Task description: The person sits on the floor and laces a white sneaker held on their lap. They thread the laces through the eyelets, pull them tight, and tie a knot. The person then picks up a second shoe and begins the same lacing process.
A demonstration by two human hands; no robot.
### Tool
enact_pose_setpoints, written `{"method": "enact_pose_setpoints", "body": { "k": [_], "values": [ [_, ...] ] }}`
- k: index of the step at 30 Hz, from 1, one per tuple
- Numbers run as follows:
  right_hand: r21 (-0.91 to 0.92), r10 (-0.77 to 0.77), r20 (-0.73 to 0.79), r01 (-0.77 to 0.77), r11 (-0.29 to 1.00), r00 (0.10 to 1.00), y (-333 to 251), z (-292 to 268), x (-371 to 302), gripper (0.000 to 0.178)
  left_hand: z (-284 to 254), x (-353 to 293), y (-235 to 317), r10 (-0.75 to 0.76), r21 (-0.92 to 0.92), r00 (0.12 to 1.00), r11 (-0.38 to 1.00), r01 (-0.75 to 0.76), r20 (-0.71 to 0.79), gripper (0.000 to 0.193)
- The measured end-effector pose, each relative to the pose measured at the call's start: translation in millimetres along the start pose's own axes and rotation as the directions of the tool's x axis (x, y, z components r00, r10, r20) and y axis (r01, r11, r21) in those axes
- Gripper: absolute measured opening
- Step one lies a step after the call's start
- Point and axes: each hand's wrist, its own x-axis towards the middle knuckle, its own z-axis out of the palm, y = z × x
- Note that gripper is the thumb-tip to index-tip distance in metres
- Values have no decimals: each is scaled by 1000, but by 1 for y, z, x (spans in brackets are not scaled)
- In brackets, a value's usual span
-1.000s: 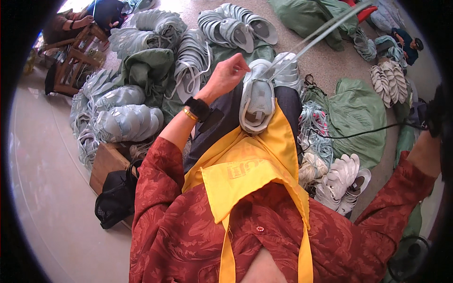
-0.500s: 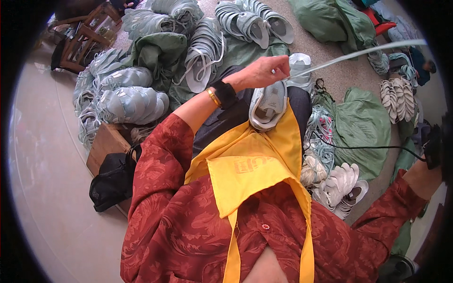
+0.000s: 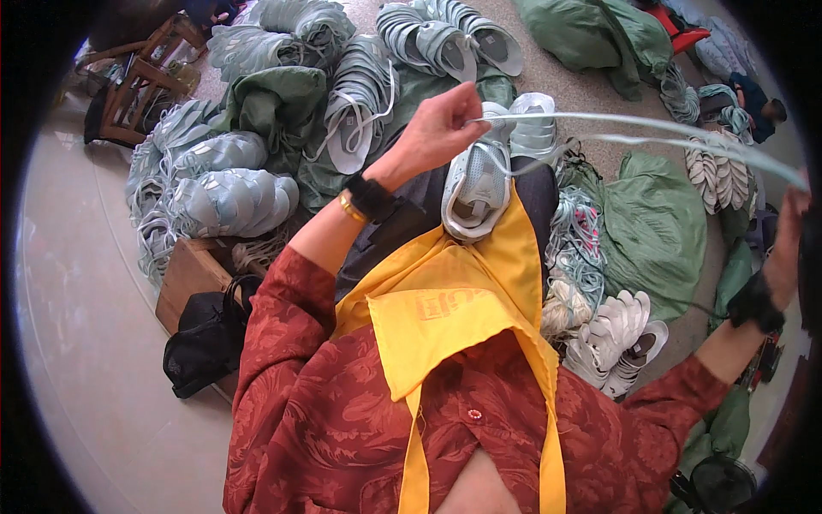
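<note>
A pale grey-blue shoe [image 3: 473,199] lies on my lap, its heel end resting against the yellow apron [image 3: 445,257]. Just above its front, my left hand [image 3: 443,127] pinches a pale blue shoelace [image 3: 616,117]. Two strands of that lace stretch across to the far right. There my right hand [image 3: 785,236], arm extended, grips the lace near the dark rim of the picture. Its fingertips are partly lost in that shadow. A second pale shoe upper [image 3: 533,128] sits beside the first, beyond my knee.
Stacks of nested pale shoe uppers [image 3: 231,201] spread on the left and ahead. White uppers [image 3: 618,343] and bundled laces [image 3: 575,231] lie right of my lap, beside green sacking [image 3: 655,231]. A wooden box [image 3: 190,278] with a black bag [image 3: 205,343] stands at left.
My left hand has shifted left and slightly down. My right hand has moved up at the right edge, and two spread lace strands now show where one line ran. The shoe lies slightly more to the left.
</note>
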Motion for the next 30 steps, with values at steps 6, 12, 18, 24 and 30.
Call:
{"method": "enact_pose_setpoints", "body": {
  "k": [6,12,18,24,30],
  "values": [
    [-82,458,-250,-490,868,853,141,-90,-119,18,-22,-27,-13,-171,-125,974,980,153,-150,12],
    [-296,708,7,-675,676,706,190,71,-203,22,-79,-51,-22,-332,-370,859,911,184,-391,9],
    [-471,536,312,-362,805,785,176,184,-200,26,-167,-106,-61,-508,-153,643,837,525,-573,19],
    [-413,386,337,-234,880,859,182,218,-178,18,-143,-105,-35,-360,681,826,468,563,-435,30],
    [-317,269,375,-149,936,887,215,245,-165,12,-46,-45,-14,-161,370,977,907,203,-142,14]
  ]
}}
